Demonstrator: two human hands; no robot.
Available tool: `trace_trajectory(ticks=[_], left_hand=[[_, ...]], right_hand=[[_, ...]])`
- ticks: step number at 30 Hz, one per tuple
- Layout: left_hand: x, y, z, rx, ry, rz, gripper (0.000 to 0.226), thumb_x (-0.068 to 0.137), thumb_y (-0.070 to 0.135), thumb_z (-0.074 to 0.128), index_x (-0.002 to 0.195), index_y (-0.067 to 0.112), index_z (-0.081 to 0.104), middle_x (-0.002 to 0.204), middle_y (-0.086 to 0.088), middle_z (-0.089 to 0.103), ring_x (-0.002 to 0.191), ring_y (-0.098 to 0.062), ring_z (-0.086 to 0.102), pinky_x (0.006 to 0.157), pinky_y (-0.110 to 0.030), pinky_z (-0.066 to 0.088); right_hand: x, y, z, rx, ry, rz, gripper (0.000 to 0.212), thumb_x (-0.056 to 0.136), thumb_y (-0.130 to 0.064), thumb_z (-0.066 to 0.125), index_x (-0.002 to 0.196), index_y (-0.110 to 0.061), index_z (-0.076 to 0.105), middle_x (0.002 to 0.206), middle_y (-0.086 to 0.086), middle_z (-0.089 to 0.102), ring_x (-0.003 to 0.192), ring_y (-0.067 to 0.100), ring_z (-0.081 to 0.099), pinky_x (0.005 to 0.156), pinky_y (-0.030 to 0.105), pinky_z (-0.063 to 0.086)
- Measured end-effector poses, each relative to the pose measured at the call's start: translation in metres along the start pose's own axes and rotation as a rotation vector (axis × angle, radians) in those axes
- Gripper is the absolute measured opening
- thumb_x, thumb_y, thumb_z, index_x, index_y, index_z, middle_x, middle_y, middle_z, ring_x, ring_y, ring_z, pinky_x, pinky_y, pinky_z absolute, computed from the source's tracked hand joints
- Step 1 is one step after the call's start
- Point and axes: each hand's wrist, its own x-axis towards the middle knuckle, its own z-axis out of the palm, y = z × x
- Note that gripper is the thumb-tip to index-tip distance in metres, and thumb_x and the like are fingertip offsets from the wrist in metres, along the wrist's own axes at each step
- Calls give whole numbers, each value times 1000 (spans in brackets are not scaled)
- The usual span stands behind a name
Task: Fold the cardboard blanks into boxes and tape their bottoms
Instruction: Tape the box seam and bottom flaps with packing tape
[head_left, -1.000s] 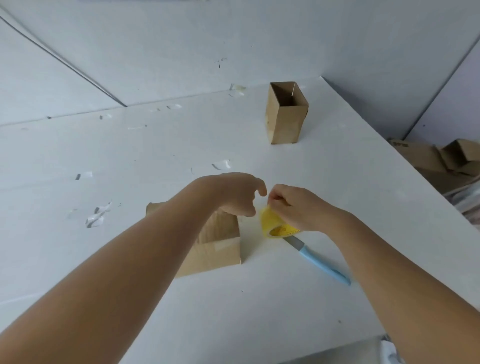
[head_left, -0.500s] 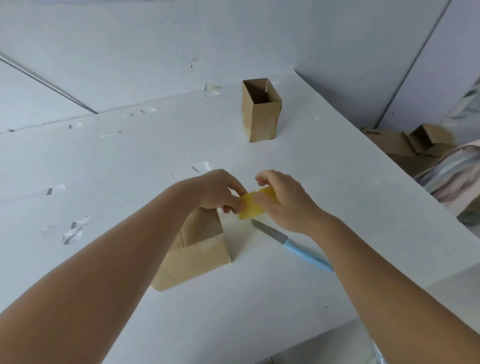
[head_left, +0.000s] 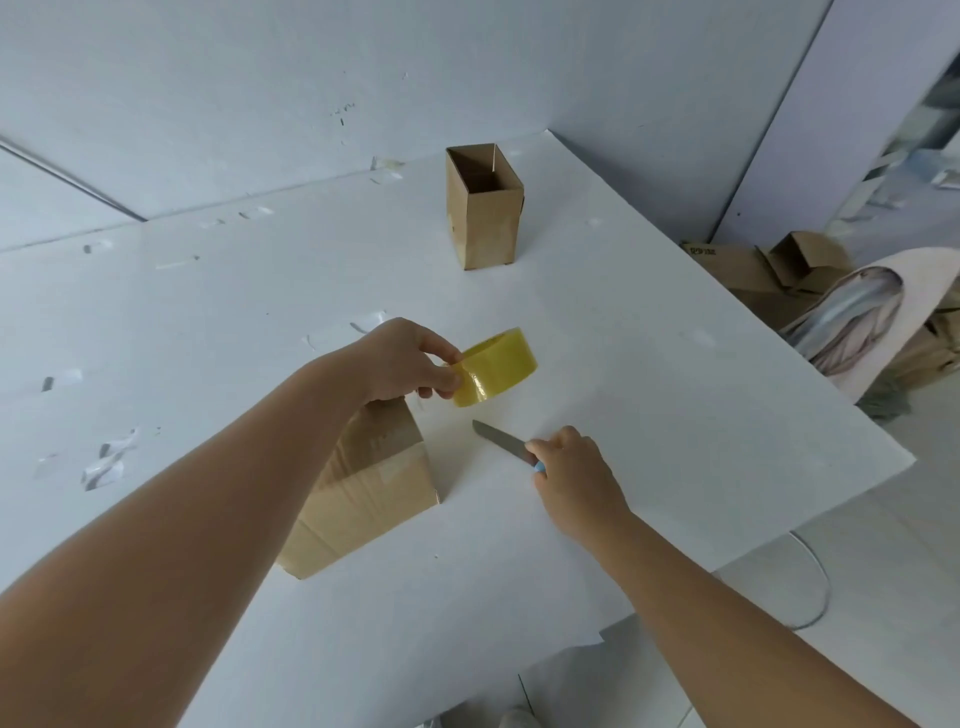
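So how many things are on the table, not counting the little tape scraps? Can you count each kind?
Boxes: 2, one open and upright at the back, one under the left hand
Tape rolls: 1, yellow, held by the left hand
Knives: 1, held by the right hand
Total: 4

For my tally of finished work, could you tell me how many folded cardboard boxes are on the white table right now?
2. One box stands upright and open-topped at the table's far side; the other box sits near the front, partly hidden under the left forearm. More cardboard lies off the table, to the right.
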Motion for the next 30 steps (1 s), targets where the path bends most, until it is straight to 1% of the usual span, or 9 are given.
trace_trajectory(ticks=[4,6,11,13,16,20,22,26,30], left_hand=[[-2,0,2,-33,30,8,16,79,20,69,90,31,74,76,3,73,65,-8,54,74,-27,48],[-3,0,2,-59,44,8,18,79,17,70,91,30,74,77,0,73,67,-10,53,73,-27,48],[-6,2,1,-89,57,20,19,79,16,70,94,28,73,72,3,70,69,-11,48,66,-24,41],[-8,2,1,-103,65,22,19,79,16,70,94,28,73,70,4,70,70,-12,47,65,-24,40],[-10,4,2,-135,82,20,19,77,16,71,91,28,72,67,6,69,70,-13,47,65,-24,41],[-14,4,1,-174,108,44,17,76,16,73,82,32,71,67,3,66,66,-13,47,64,-24,43],[-15,4,1,-193,123,55,16,76,16,75,84,30,72,70,-1,63,64,-12,48,62,-23,43],[-15,3,0,-214,125,59,19,75,16,76,93,24,75,78,-5,63,69,-14,50,64,-25,45],[-14,2,2,-198,126,66,19,76,17,75,94,23,76,75,-2,68,67,-11,51,64,-24,44]], right_hand=[[-1,-3,-5,-71,7,-32,17,95,-11,40,106,-14,54,107,6,49,94,25,49,69,26,33],[-5,-4,-15,-22,32,-39,9,94,-14,40,92,-15,49,94,4,46,81,24,46,63,26,30],[-26,-6,-55,120,93,-103,11,92,-24,45,83,-20,49,80,-2,49,71,21,47,56,29,32],[-37,-8,-71,141,105,-136,7,90,-24,48,87,-24,54,80,-3,53,72,20,50,60,29,39],[-53,-18,-93,173,125,-201,28,91,-20,47,112,-34,59,89,-5,60,74,18,51,65,31,44],[-60,-40,-107,68,186,-282,47,96,-20,38,138,-40,42,107,-5,63,84,19,55,68,29,42],[-59,-49,-105,-18,215,-296,48,97,-18,36,140,-40,36,104,-5,62,87,20,60,68,28,44],[-55,-64,-101,-128,214,-291,43,96,-15,38,134,-34,37,83,-5,49,69,20,50,57,26,34],[-56,-79,-103,-262,201,-273,40,95,-11,40,132,-23,37,84,-3,43,66,22,45,45,23,23]])
